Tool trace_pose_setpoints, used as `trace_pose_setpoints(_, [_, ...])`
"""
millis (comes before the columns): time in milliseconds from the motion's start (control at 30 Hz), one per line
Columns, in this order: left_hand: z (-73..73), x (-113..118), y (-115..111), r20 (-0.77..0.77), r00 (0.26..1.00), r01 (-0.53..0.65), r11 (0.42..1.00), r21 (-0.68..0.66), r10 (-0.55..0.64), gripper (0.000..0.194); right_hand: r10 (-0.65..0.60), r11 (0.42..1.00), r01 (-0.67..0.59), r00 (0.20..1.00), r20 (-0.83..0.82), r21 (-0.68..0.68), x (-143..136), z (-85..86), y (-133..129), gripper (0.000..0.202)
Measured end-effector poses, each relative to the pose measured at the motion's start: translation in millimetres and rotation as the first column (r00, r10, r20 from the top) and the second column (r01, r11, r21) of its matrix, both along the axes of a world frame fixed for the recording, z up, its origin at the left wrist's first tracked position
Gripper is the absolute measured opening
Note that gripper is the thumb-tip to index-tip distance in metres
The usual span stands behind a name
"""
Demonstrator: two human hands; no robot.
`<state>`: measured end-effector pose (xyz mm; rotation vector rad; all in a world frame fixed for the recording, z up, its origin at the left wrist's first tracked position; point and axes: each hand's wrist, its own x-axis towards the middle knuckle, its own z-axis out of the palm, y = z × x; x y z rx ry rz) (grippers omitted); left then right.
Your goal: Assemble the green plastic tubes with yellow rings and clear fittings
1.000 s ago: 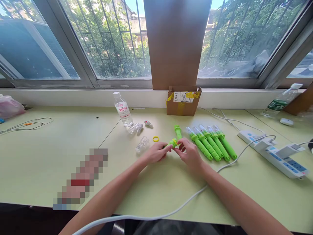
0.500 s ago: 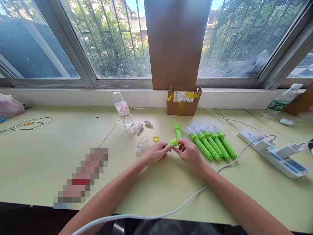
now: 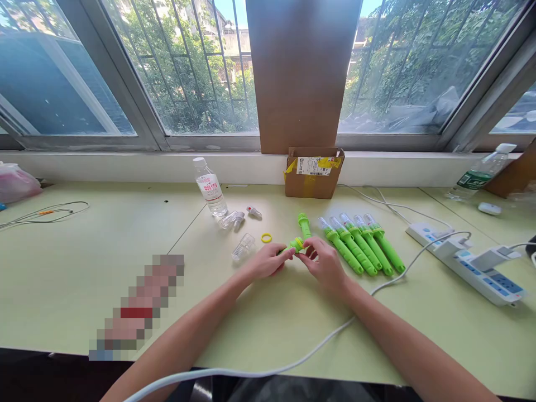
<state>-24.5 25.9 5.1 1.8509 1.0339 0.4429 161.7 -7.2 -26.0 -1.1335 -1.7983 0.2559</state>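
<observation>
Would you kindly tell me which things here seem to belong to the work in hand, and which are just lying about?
Apparently part of the work:
green piece held by the left hand and right hand
green handle behind it
five clear-topped green sticks
loose yellow ring
clear plastic parts

Apparently just lying about:
pink-labelled bottle
green-labelled bottle
cardboard box
power strip

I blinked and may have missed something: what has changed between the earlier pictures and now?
Nothing visibly changed. The left hand still holds the green piece, and the fingers of the right hand are still at its yellow-banded end. The loose yellow ring and the row of five green tubes stayed where they were.
</observation>
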Motion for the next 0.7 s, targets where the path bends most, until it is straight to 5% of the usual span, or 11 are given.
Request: trace_pose_setpoints(700, [3.9, -3.0, 1.8, 0.049, 0.998, 0.031, 0.993, -0.113, -0.026, 0.051, 0.01, 1.0, -0.01, 1.0, -0.015, 0.0, -1.4, 1.4, 1.5, 0.012])
